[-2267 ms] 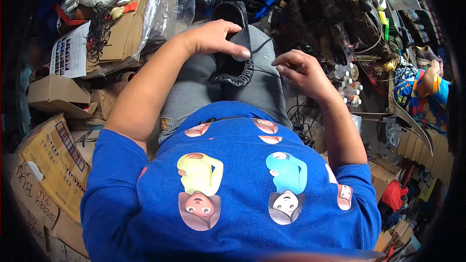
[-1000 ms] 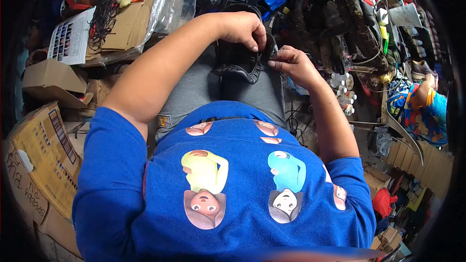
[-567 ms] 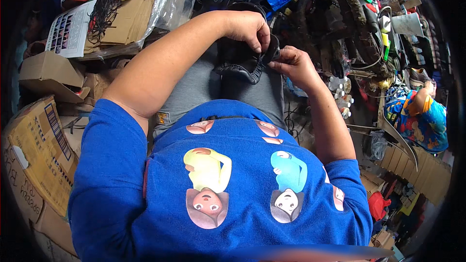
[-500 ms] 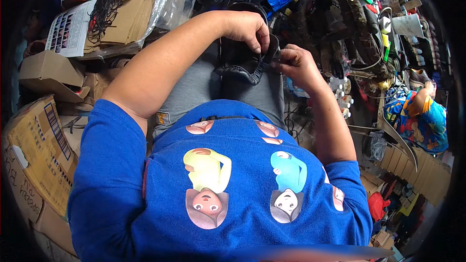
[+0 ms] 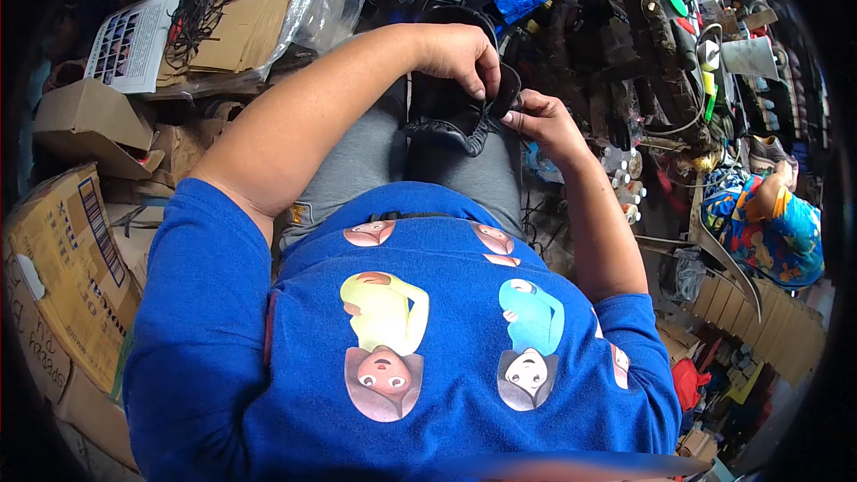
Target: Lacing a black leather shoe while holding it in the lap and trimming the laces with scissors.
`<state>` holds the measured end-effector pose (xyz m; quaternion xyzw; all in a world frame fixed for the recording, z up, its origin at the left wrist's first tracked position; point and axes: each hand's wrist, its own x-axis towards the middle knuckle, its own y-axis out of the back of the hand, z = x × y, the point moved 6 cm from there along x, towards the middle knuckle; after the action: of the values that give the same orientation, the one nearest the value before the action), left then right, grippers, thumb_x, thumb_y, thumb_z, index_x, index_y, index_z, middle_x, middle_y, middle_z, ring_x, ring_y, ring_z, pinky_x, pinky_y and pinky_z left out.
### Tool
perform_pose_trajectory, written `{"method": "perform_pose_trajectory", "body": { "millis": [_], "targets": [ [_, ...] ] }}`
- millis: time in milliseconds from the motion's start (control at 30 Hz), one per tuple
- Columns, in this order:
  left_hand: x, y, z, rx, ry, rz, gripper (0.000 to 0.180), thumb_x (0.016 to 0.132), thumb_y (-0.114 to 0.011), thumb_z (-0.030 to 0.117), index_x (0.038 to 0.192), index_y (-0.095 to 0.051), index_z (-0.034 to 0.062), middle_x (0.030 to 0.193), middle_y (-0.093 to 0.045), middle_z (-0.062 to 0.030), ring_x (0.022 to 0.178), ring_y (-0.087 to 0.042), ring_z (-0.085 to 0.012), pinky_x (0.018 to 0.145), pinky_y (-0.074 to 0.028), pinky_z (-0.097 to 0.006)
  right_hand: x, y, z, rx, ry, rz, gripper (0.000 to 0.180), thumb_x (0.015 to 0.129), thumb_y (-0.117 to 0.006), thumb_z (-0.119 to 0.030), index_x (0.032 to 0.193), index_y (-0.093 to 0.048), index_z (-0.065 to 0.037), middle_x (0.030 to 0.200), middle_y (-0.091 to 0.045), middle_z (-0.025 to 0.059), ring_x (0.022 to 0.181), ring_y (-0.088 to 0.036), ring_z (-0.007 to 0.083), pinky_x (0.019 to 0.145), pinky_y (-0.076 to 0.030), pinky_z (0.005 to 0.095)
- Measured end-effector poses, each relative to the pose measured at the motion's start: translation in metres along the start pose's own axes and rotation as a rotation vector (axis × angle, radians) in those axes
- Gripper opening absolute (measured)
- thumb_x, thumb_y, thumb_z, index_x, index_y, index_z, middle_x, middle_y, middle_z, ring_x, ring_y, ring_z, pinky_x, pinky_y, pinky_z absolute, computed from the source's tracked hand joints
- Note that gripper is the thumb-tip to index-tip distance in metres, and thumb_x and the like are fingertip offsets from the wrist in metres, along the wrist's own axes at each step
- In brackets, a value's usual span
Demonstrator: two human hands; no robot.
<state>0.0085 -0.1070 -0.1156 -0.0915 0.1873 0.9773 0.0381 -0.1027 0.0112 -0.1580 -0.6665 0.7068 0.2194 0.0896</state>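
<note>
1. black shoe (image 5: 446, 137) lies on the person's lap, over grey trousers (image 5: 357, 152), its gathered edge on the near side.
2. left hand (image 5: 460, 55) reaches in from the left, fingers bent down, grasping the shoe's right edge.
3. right hand (image 5: 546, 123) is at the shoe's right side, thumb and forefinger close together; what they grip, if anything, i cannot tell.
4. far left, black cords (image 5: 198, 22) lie on flat cardboard (image 5: 245, 40).
5. at right, another person (image 5: 772, 232) wears a bright patterned shirt.
</note>
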Motion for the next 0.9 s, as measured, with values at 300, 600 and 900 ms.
{"method": "perform_pose_trajectory", "body": {
  "millis": [300,600,900],
  "targets": [
    [0.000,-0.001,-0.002,0.036,0.037,0.020,0.023,0.071,-0.069,0.005,0.094,-0.070,0.0032,0.087,-0.070,-0.0063,0.082,-0.063,-0.0143,0.080,-0.048,-0.028,-0.009,-0.013,0.005,0.126,0.086,0.123,0.014,0.077,-0.074,-0.010,0.084,-0.066,-0.002,0.075,-0.059,-0.0034,0.069,-0.052,0.0059,0.062,-0.042,0.0230],
    [-0.015,-0.003,-0.012,-0.049,0.016,0.100,0.022,0.071,-0.069,0.003,0.093,-0.068,0.0002,0.085,-0.069,-0.0055,0.081,-0.062,-0.0127,0.078,-0.048,-0.027,-0.015,-0.011,-0.025,-0.374,0.290,0.178,0.013,0.075,-0.075,-0.009,0.084,-0.068,-0.002,0.079,-0.056,0.0015,0.074,-0.054,0.0106,0.066,-0.043,0.0245],
    [-0.009,-0.002,-0.007,0.044,0.012,0.085,0.022,0.069,-0.070,0.003,0.092,-0.070,0.0032,0.085,-0.070,-0.0056,0.080,-0.062,-0.0130,0.077,-0.048,-0.027,-0.008,-0.004,-0.009,-0.106,0.120,-0.010,0.013,0.082,-0.069,-0.010,0.093,-0.070,-0.004,0.084,-0.056,-0.0010,0.082,-0.052,0.0090,0.075,-0.042,0.0245]
  ]
}}
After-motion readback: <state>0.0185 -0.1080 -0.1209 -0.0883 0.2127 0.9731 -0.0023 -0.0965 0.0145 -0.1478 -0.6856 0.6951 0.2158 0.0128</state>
